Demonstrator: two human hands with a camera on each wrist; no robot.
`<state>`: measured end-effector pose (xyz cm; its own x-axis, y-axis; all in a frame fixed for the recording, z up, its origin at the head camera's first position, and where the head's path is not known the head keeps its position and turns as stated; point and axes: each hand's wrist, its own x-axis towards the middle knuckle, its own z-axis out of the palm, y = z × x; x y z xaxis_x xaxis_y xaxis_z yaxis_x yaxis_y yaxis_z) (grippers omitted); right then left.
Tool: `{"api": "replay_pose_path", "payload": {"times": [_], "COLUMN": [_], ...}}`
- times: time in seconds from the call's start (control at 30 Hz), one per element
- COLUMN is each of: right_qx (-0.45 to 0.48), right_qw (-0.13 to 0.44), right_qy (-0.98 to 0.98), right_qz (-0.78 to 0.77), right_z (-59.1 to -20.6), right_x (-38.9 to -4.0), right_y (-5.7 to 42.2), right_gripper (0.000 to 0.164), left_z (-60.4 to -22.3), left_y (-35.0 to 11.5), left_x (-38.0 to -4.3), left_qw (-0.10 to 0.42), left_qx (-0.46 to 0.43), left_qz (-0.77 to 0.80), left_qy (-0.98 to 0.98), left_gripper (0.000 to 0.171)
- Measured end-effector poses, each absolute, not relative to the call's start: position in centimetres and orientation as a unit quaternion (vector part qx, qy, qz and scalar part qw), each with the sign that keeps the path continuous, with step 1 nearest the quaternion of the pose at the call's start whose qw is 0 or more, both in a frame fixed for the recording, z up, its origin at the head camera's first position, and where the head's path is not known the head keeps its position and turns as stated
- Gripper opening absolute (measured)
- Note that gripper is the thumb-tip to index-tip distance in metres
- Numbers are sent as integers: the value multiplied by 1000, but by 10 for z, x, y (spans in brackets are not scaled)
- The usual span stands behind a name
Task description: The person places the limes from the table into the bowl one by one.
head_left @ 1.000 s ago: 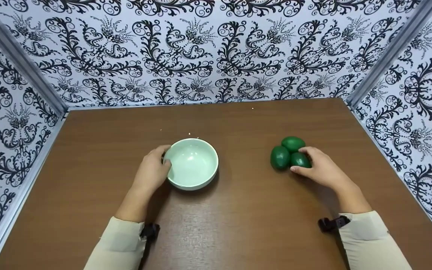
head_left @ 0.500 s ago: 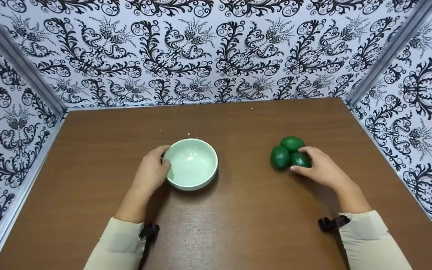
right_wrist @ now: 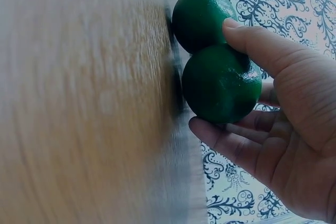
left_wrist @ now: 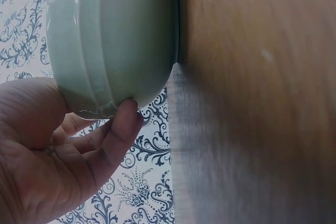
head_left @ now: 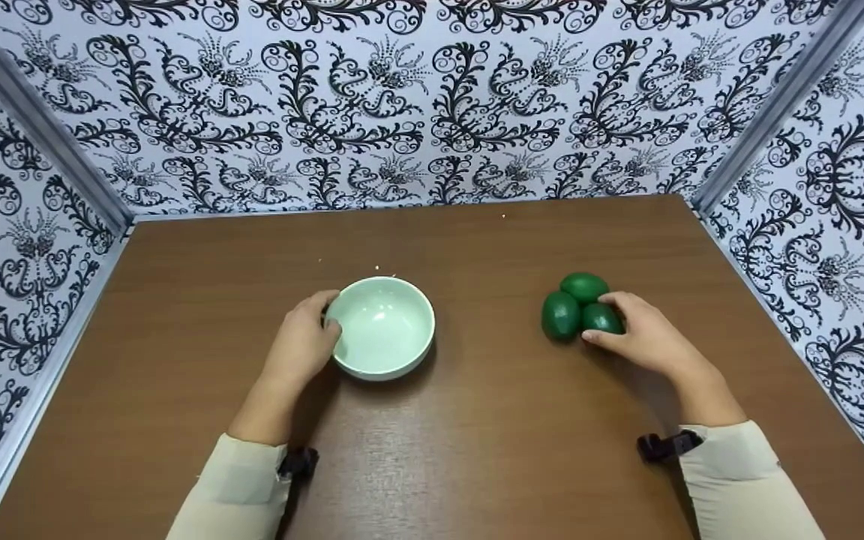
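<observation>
A pale green bowl point(head_left: 381, 328) stands upright on the brown table, and nothing lies in it. My left hand point(head_left: 303, 339) grips its left side, thumb over the rim; in the left wrist view the fingertips touch the outer wall of the bowl point(left_wrist: 118, 35). To the right, three glossy dark green oval fruits cluster together: a near one point(head_left: 601, 319), a left one point(head_left: 560, 316) and a far one point(head_left: 584, 287). My right hand point(head_left: 648, 336) curls thumb and fingers round the near fruit, which rests on the table. The right wrist view shows this fruit point(right_wrist: 220, 85) between them.
A wooden table point(head_left: 477, 450) spans the space, with a few tiny white specks near the bowl. Patterned black-and-white walls point(head_left: 402, 105) enclose its back and sides, joined by grey metal corner posts point(head_left: 784, 97). A black strap device point(head_left: 668, 447) sits on the right wrist.
Both hands keep their places on the bowl and the near fruit. Only a very slight shift of the view and of the right hand shows.
</observation>
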<state>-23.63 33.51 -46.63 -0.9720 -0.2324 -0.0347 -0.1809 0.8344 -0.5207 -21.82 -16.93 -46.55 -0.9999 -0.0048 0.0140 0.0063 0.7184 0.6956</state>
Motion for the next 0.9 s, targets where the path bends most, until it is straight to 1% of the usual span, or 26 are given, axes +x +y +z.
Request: {"api": "replay_pose_path", "payload": {"times": [0.63, 0.9], "right_qx": [-106, -103], "right_qw": [45, 46], "right_qy": [955, 955], "right_qz": [-272, -273], "right_z": [-458, -455], "right_x": [-233, -232], "right_y": [341, 342], "right_gripper": [77, 78], "left_z": [-464, -464], "left_y": [-169, -169], "left_x": [-218, -218], "left_qw": [12, 32], "left_qx": [0, -3], "left_qz": [-381, -391], "left_qy": [-924, -920], "left_gripper": [53, 54]}}
